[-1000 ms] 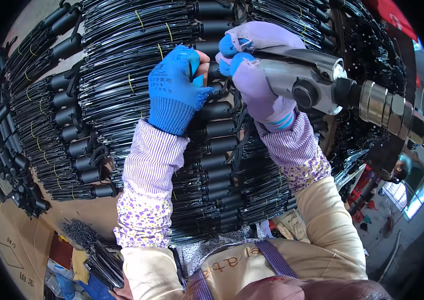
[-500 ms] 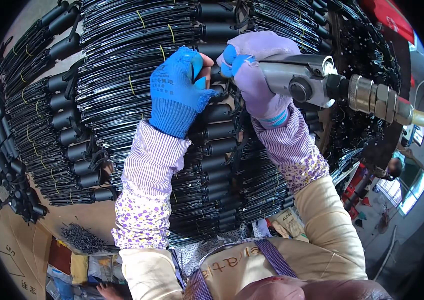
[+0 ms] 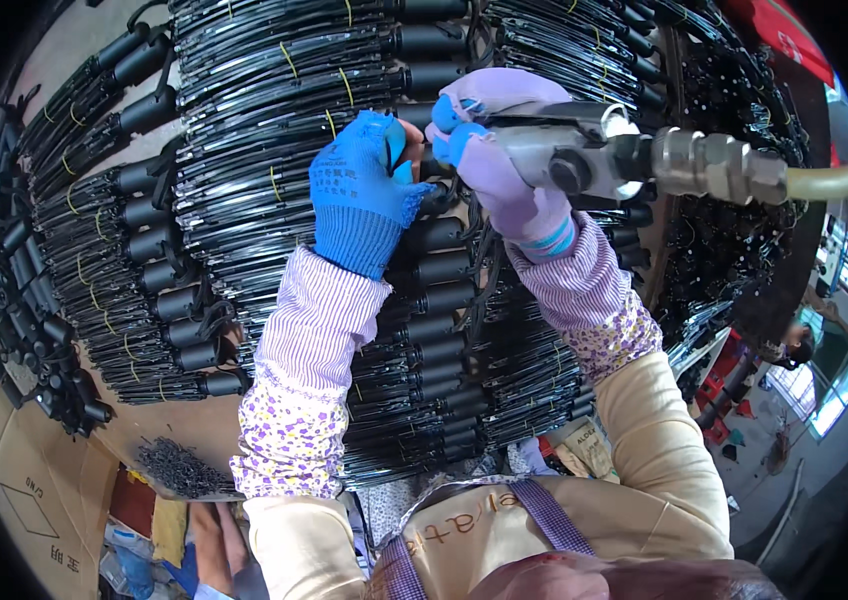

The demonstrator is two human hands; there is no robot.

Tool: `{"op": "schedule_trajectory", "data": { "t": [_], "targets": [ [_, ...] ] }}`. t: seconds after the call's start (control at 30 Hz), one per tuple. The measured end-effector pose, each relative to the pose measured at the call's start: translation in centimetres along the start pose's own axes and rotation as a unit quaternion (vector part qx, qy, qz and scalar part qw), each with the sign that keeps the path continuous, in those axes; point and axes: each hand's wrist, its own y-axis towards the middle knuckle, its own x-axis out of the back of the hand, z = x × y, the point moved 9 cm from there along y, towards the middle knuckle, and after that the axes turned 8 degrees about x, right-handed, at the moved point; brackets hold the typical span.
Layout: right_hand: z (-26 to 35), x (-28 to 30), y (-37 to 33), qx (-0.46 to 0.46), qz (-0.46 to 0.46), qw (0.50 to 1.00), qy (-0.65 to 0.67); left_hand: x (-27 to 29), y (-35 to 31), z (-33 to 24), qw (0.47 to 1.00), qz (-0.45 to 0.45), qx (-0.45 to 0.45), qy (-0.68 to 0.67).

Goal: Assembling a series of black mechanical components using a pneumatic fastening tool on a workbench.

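My left hand, in a blue knit glove with bare fingertips, is curled closed round the handle end of a black folding umbrella frame; the held part is mostly hidden under my fingers. My right hand, in a lilac glove with blue tape on the fingers, grips a silver air tool. A metal coupling and a pale hose run from the tool to the right. Its front end is hidden by my right fingers, close beside my left hand. Rows of umbrella frames with black handles lie beneath both hands.
Loose black handles heap at the far left. Small black parts pile on the brown board. A cardboard box stands at the lower left, near another person's bare limbs. Another person shows at the right.
The air tool has swung slightly, its hose end moving up and a little left. My left hand has shifted slightly right and down. More of another person's limbs shows at lower left.
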Motion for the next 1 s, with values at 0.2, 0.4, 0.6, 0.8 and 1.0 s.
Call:
{"op": "schedule_trajectory", "data": {
  "t": [0.2,0.4,0.6,0.8,1.0],
  "targets": [
    [2.5,1.3,3.3,-0.016,-0.086,0.972,0.218,-0.1,1.4,-0.3,0.999,0.010,-0.013,-0.040],
    [-0.4,1.7,3.2,-0.059,-0.060,0.996,0.041,-1.4,1.7,-1.8,0.985,0.015,-0.142,0.092],
    [-1.5,0.8,2.3,-0.117,-0.097,0.988,0.039,-1.3,1.0,-1.6,0.974,-0.002,-0.174,0.145],
    [-2.7,1.1,0.8,-0.045,-0.070,0.994,-0.066,-1.5,1.1,-1.4,0.978,-0.003,-0.160,0.133],
    [-2.1,-0.6,1.4,-0.065,0.010,0.984,0.165,-0.3,2.1,1.8,0.999,0.016,0.006,-0.046]
  ]
}}
